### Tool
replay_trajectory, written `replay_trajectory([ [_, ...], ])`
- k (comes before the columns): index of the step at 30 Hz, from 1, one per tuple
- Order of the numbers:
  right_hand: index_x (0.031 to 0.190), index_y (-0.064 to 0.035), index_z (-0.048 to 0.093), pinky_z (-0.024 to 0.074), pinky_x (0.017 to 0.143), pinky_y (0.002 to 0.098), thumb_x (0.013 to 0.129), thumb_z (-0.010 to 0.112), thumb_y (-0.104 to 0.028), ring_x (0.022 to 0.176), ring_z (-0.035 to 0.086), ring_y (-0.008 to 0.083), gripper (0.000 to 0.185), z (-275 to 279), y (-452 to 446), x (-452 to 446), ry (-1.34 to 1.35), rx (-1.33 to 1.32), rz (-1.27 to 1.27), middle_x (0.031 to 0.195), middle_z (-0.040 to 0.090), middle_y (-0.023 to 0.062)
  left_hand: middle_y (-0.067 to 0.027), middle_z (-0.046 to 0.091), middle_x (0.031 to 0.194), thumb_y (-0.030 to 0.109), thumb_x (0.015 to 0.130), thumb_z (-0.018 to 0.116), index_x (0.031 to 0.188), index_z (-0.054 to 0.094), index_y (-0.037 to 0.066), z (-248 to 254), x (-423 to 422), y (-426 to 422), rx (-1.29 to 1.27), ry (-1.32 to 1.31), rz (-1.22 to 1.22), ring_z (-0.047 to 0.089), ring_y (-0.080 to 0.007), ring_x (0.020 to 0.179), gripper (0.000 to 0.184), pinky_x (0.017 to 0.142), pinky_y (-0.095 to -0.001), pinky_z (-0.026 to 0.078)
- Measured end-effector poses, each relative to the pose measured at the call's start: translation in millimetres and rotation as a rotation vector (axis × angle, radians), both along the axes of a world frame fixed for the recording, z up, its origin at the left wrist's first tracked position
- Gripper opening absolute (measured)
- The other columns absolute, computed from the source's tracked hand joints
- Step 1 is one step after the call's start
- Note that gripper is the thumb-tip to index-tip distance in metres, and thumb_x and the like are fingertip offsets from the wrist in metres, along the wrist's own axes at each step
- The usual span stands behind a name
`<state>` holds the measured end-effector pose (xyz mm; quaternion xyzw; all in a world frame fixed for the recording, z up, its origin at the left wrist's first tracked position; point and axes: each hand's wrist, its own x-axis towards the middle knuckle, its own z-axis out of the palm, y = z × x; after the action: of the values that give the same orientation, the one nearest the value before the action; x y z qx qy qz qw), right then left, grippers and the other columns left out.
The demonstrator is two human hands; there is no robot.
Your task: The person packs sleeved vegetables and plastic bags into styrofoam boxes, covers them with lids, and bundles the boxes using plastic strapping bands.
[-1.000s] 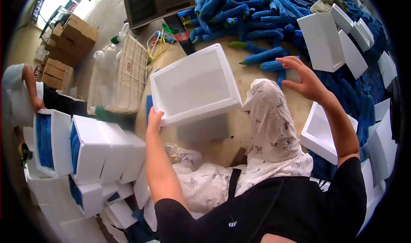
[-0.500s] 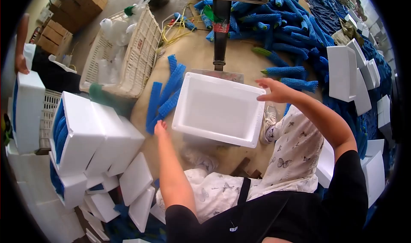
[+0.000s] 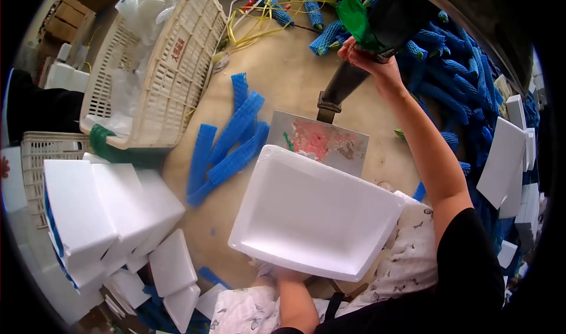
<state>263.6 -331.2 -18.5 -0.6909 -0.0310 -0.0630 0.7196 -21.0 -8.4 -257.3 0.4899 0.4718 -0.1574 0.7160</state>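
Head view, wide and steep, over the person's lap
The one camera looks from the person's head, forward and down, turned so that the post [image 3: 339, 92] slants up to the right. The lap [image 3: 407, 245] and sleeve [image 3: 471, 257] enter from the bottom edge, close below the lens. The box [image 3: 318, 213] lies just below centre, its open side facing the camera; the crate [image 3: 180, 63] stands upper left, the cartons [image 3: 69, 17] farther off. Dark, curved borders frame the view.
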Motion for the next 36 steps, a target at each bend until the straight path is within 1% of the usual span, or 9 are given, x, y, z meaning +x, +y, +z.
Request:
replay_trajectory([
  [7,0.088,-0.0061,0.062,0.0446,0.076,0.0273,0.078,0.071,-0.020,0.086,0.060,0.0168,0.020,7,-3,7,-0.081,-0.001,-0.098,0.090,0.063,0.0067,-0.0112,0.051,0.131,0.039,0.090,0.053,0.133,0.044,0.006,4,4,-31,-0.006,0.000,0.014,0.050,-0.0243,0.117,0.054,0.099,-0.0479,0.033],
  [12,0.112,-0.0077,0.058,0.0429,0.094,0.0362,0.084,0.064,-0.040,0.105,0.058,0.0248,0.043,36,-56,59,-0.295,-0.116,0.074,0.109,0.061,0.0145,-0.0131,0.052,0.131,0.039,0.090,0.054,0.133,0.044,0.004,6,13,-42,0.014,-0.008,0.005,0.051,-0.0255,0.117,0.056,0.099,-0.0456,0.034],
  [15,0.087,-0.0025,0.062,0.0488,0.077,0.0303,0.076,0.070,-0.010,0.080,0.063,0.0167,0.016,65,-44,88,-0.192,0.160,0.009,0.083,0.064,0.0076,-0.0143,0.052,0.131,0.039,0.090,0.054,0.133,0.044,0.003,6,26,-51,0.015,-0.030,-0.012,0.051,-0.0261,0.117,0.057,0.099,-0.0443,0.035],
  [21,0.099,-0.0104,0.063,0.0469,0.075,0.0285,0.079,0.073,-0.020,0.083,0.061,0.0127,0.025,11,-59,157,0.109,0.157,0.039,0.088,0.065,0.0020,-0.0166,0.052,0.130,0.038,0.090,0.055,0.133,0.043,0.001,-4,50,-63,0.029,-0.060,-0.022,0.052,-0.0275,0.117,0.058,0.098,-0.0416,0.037],
  [26,0.120,-0.0180,0.054,0.0450,0.080,0.0296,0.081,0.074,-0.036,0.102,0.056,0.0114,0.049,2,-52,131,0.144,-0.021,-0.019,0.109,0.059,-0.0010,-0.0185,0.053,0.130,0.038,0.091,0.056,0.134,0.042,-0.002,-5,73,-61,0.033,-0.104,-0.035,0.052,-0.0287,0.118,0.060,0.098,-0.0393,0.039],
  [27,0.136,-0.0091,0.045,0.0364,0.104,0.0356,0.087,0.063,-0.041,0.123,0.050,0.0239,0.061,-17,-58,94,0.194,-0.553,-0.404,0.132,0.050,0.0172,-0.0189,0.053,0.130,0.038,0.091,0.056,0.134,0.042,-0.002,-5,78,-59,0.037,-0.116,-0.043,0.052,-0.0289,0.118,0.060,0.098,-0.0389,0.039],
  [28,0.148,-0.0176,0.021,0.0252,0.111,0.0442,0.093,0.041,-0.057,0.132,0.036,0.0311,0.070,0,-48,43,0.385,-0.608,-0.262,0.149,0.028,0.0171,-0.0193,0.053,0.130,0.038,0.091,0.056,0.134,0.042,-0.002,-5,77,-57,0.038,-0.124,-0.049,0.052,-0.0291,0.118,0.061,0.098,-0.0384,0.040],
  [31,0.142,-0.0124,0.036,0.0408,0.100,0.0374,0.089,0.063,-0.029,0.116,0.053,0.0279,0.061,66,-5,-122,0.520,-0.662,0.453,0.127,0.051,0.0171,-0.0205,0.053,0.129,0.038,0.091,0.056,0.134,0.042,-0.004,-2,78,-49,0.064,-0.147,-0.107,0.053,-0.0298,0.118,0.061,0.098,-0.0371,0.041],
  [36,0.143,-0.0193,0.034,0.0403,0.099,0.0426,0.090,0.053,-0.049,0.108,0.058,0.0333,0.063,149,90,-294,0.422,-0.910,1.672,0.116,0.060,0.0158,-0.0200,0.061,0.113,0.034,0.089,0.060,0.114,0.053,-0.004,52,40,-41,0.442,0.090,-0.443,0.060,-0.0284,0.102,0.046,0.084,-0.0392,0.046],
])
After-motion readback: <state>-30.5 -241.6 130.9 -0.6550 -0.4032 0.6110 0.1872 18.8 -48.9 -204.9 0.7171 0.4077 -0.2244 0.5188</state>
